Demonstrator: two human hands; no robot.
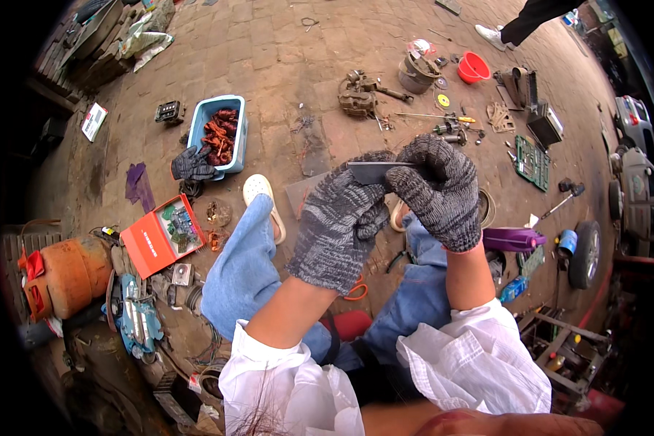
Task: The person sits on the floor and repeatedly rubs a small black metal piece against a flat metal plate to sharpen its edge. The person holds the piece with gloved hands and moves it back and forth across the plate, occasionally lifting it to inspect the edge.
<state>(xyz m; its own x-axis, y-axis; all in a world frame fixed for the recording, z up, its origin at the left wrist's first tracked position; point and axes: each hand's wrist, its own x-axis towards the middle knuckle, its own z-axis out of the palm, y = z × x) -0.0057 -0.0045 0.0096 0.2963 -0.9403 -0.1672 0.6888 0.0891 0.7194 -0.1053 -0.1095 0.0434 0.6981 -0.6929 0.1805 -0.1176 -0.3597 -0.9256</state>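
Both of my hands wear grey-and-black knitted gloves and meet in front of my knees. Between them is a flat, dark grey rectangular plate with a thin, paler upper edge. My left hand is closed on the plate's left part, its fingers curled. My right hand pinches the right end between thumb and fingers, covering that end. What the plate belongs to cannot be made out.
Around me on the brick floor lie a blue basin of reddish-brown scraps, an orange-red box, a rusty gas cylinder, a green socket set, a purple case and a wheel. A person's leg shows far right.
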